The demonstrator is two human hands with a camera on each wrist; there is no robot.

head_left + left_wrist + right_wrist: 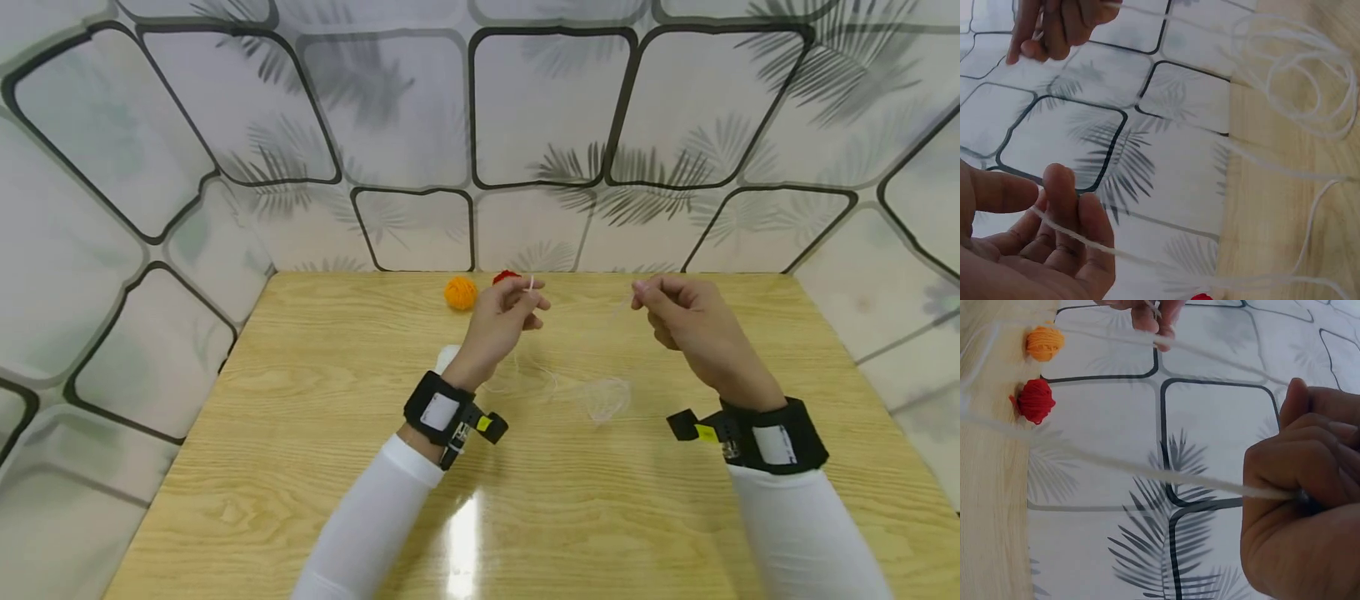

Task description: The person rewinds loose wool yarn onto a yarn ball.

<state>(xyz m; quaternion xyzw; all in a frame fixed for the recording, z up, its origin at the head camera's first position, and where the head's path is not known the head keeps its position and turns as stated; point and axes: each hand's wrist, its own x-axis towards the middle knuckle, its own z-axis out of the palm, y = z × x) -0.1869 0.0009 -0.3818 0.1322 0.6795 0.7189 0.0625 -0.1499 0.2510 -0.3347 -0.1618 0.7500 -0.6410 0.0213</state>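
My left hand (501, 321) pinches white yarn (1079, 237) between thumb and forefinger, above the far part of the table. To its right, my right hand (693, 327) holds the same kind of white yarn (1147, 470), its fingers curled tightly round it. In the right wrist view one strand enters the fist and another reaches the fingertips. Strands hang from both hands toward a loose coil of white yarn (606, 398) lying on the table between them. A white object (447, 357), perhaps a yarn ball, is mostly hidden behind my left wrist.
An orange yarn ball (461, 293) sits at the table's back edge. Close by, a red yarn ball (1036, 401) is partly covered by my left hand in the head view. A patterned covering (555, 108) rises behind the wooden table (315, 467) and along its sides.
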